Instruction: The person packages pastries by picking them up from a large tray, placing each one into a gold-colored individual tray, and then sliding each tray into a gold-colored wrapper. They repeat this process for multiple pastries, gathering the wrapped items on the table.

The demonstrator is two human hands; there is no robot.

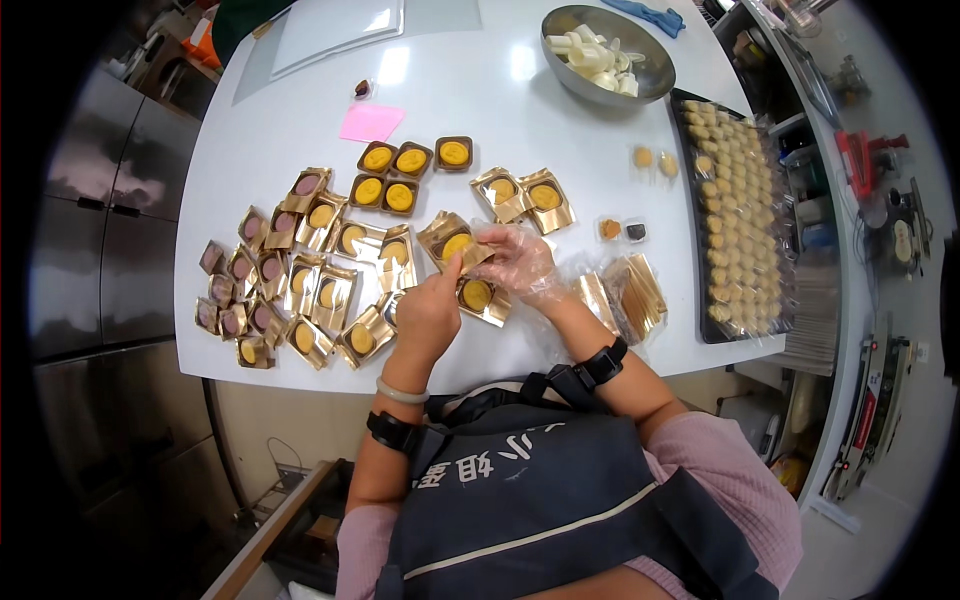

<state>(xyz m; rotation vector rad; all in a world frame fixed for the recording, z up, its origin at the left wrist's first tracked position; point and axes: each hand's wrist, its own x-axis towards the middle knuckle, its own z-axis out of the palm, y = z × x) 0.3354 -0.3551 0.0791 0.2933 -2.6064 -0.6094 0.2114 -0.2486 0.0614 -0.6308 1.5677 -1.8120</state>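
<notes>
Between my two hands is a gold packet (440, 232) with a round yellow pastry (456, 246) showing through its clear front. My bare left hand (430, 312) grips its near edge, thumb on top. My right hand (520, 262), in a clear plastic glove, pinches its right end. Just under my hands lies another packed pastry (477, 294). To the left, several gold packets with yellow pastries (327, 292) and with purple pastries (240, 268) lie in loose rows. Beyond them stand several yellow pastries in brown trays (411, 160), unwrapped.
A stack of gold bags (636, 298) lies right of my right hand. Two packed pastries (545, 196) and two small sachets (622, 231) are farther off. A black tray of small pale pastries (735, 220) borders the right edge. A metal bowl (650, 88) and pink paper (371, 123) are at the back.
</notes>
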